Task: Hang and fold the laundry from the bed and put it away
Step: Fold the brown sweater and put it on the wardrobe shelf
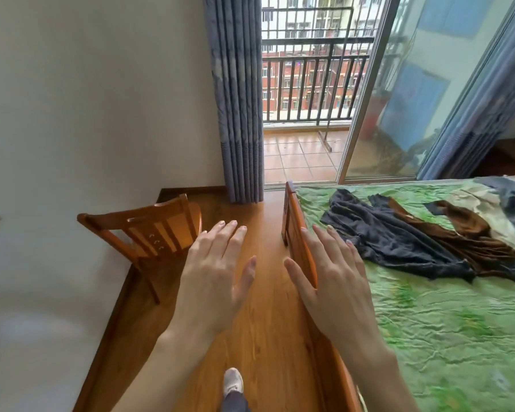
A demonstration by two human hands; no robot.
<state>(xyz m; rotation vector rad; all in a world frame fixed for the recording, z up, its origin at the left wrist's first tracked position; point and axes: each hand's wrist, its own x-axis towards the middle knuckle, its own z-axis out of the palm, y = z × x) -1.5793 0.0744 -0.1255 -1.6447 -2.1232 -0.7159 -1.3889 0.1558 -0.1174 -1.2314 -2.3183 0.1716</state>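
Bedroom w/ wood floor (pixel 259 307), chair (pixel 149 230) by the wall, curtain (pixel 238 99) and open balcony door (pixel 306 114) ahead, bed (pixel 446 322) w/ green sheet on the right. Left hand (pixel 214 275) and right hand (pixel 330 278) both hover flat, fingers straight, holding nothing, approx. over the floor and the bed's wooden footboard (pixel 295 230). Laundry untouched as far as I can judge: dark garment (pixel 399 242), brown garment (pixel 473 242) and more clothes (pixel 506 203) lie crumpled on the bed, so hanging, folding, putting away all remain.
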